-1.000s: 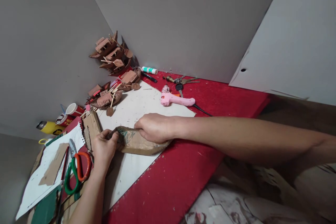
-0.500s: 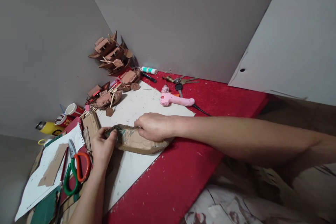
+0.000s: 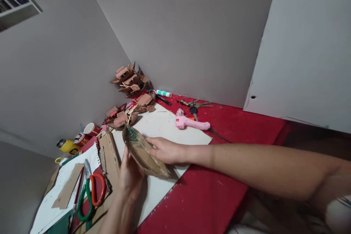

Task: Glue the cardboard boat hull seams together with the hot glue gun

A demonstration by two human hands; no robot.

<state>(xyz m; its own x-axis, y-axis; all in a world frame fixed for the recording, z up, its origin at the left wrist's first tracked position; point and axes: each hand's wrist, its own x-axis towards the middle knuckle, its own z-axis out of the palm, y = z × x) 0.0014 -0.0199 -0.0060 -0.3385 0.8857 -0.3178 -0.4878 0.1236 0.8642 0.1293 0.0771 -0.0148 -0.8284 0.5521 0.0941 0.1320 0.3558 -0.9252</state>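
Note:
Between my hands a cardboard boat hull [image 3: 142,155] is held up, tilted, its hollow inside facing me and green print showing near one pointed end. My left hand [image 3: 131,170] cups it from below and along its left side, with the thumb at the edge. On the far side, my right hand [image 3: 167,150] grips the rim, its fingertips partly hidden. A white sheet [image 3: 181,128] lies beneath the hull on the red table [image 3: 200,193]. Just beyond my right hand rests a pink hot glue gun [image 3: 192,122].
Several finished cardboard boats [image 3: 131,80] stand at the back corner. To the left lie scissors with green and orange handles [image 3: 91,190], cardboard strips [image 3: 109,150], paper cups [image 3: 91,129] and a yellow bottle [image 3: 68,147]. Keys [image 3: 194,110] and a glue stick [image 3: 163,93] sit near the wall.
The hull has been turned and tipped up, its inside now facing me. My left hand has shifted from its end to underneath. The camera view has tilted upward.

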